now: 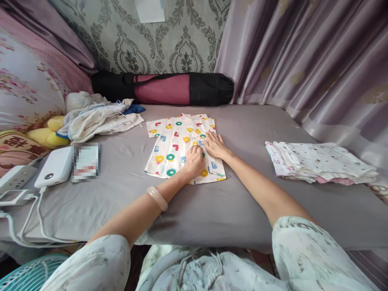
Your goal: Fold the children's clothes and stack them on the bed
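Note:
A small white short-sleeved shirt (165,149) with a colourful print lies spread on the grey sheet, collar toward the wall. Its left sleeve sticks out, while the right side looks folded inward. My left hand (194,161), with a pale bangle on the wrist, rests on the middle of the shirt with its fingers curled against the cloth; the fingertips are partly hidden. Beside it, my right hand (215,145) lies flat on the shirt's right side, fingers stretched out.
Folded printed clothes (321,161) are stacked at the right. Loose clothes (100,121) lie in a heap at the back left. A white power bank (54,166), cables and a power strip (18,178) sit at the left. Along the wall stretches a black and pink rolled bag (163,88).

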`<state>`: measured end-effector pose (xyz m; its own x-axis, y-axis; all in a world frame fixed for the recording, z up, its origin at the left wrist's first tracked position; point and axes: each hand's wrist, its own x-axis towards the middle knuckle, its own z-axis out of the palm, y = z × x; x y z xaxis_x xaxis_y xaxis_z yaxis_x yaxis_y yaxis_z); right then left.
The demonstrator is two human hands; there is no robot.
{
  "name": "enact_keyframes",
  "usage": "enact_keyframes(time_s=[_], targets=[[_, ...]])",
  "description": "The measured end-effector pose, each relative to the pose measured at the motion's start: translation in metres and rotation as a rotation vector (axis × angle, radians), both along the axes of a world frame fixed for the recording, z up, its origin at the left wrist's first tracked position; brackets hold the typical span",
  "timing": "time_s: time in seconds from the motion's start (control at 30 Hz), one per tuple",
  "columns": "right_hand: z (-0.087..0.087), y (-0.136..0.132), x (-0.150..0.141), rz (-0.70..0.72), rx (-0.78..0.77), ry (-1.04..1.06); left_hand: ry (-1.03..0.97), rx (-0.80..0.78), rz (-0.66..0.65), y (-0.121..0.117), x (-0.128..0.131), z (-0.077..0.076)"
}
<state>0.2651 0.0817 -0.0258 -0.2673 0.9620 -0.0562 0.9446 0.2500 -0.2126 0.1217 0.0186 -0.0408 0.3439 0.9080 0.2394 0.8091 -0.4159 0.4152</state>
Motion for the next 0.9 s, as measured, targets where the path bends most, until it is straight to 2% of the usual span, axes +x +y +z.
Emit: enact_keyframes(time_s=[0.13, 0.27, 0.5, 0.63, 0.77, 0.9], targets=[[0.004, -0.032, 0.004, 0.046, -0.005, -0.016, 0.059, -0.025, -0.114, 0.000, -0.019, 0.004], [-0.001, -0.055, 0.002, 0.042, 0.026, -0.027, 0.138, -0.054, -0.060, -0.008, -0.032, 0.006], [-0.007, -0.058, -0.002, 0.007, 0.106, -0.039, 0.239, -0.071, -0.009, -0.015, -0.028, 0.005], [-0.005, -0.059, 0.000, 0.010, 0.091, -0.040, 0.246, -0.068, -0.010, -0.016, -0.029, 0.007], [0.000, -0.076, 0.004, 0.026, 0.024, -0.029, 0.241, -0.096, 0.009, -0.022, -0.045, 0.012], [0.004, -0.098, 0.008, 0.102, 0.020, 0.009, 0.305, -0.152, 0.005, -0.030, -0.065, 0.017]])
